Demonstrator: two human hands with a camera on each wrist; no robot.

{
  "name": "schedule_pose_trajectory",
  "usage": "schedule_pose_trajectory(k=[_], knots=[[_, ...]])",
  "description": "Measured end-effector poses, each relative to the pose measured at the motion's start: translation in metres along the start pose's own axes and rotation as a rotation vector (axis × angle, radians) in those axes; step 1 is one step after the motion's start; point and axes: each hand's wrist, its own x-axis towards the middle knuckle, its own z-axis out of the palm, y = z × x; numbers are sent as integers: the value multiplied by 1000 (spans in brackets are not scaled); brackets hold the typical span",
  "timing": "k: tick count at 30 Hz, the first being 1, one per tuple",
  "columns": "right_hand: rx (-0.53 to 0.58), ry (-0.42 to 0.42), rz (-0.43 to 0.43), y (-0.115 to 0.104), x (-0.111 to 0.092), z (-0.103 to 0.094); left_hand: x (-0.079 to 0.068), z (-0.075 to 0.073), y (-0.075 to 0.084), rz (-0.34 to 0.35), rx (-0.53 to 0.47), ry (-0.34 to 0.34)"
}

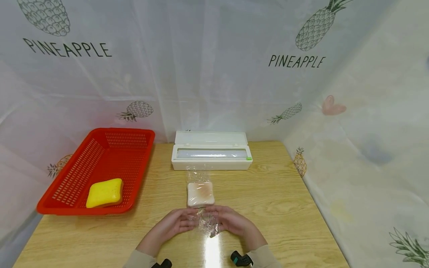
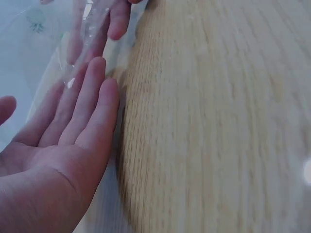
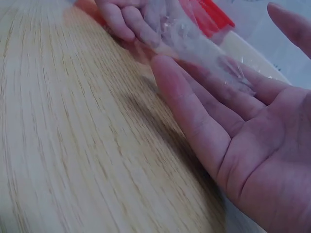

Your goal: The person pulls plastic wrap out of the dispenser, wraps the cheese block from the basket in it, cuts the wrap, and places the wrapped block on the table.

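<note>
A pale, rounded-square block (image 1: 200,192), shaped like a slice of bread, lies on the wooden table with a strip of clear plastic wrap (image 1: 208,222) over it. The wrap reaches beyond its near and far sides. At the near end, my left hand (image 1: 179,222) and my right hand (image 1: 231,220) face each other, fingers extended toward one another. In the left wrist view, the wrap crosses the left hand's fingers (image 2: 77,104). Crumpled wrap rests against the right hand's fingers (image 3: 214,94) in the right wrist view, palm turned up.
Behind the block stands a white cling-film dispenser (image 1: 212,164), lid raised, a roll inside and a small green piece at its right end. A red plastic basket (image 1: 142,178) at the left holds a yellow sponge-like block (image 1: 105,192). Pineapple-print curtains (image 1: 214,74) hang behind the table (image 1: 275,208).
</note>
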Motion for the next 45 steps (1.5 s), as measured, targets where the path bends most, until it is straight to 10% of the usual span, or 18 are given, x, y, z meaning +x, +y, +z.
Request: schedule_pose_trajectory(k=[9,13,23,29,45], knots=[[-62,-174,-12,-13,-12,-6,-12,-1,6,68,52,-118],[-108,-169,-72,-21,-11,-7,-11,3,12,137,167,-53],[-435,361,-94,-30,3,2,2,20,31,255,467,367],[-452,563,-189,-41,19,6,17,18,42,315,538,594],[-527,740,-186,-60,51,3,55,-14,39,289,505,723]])
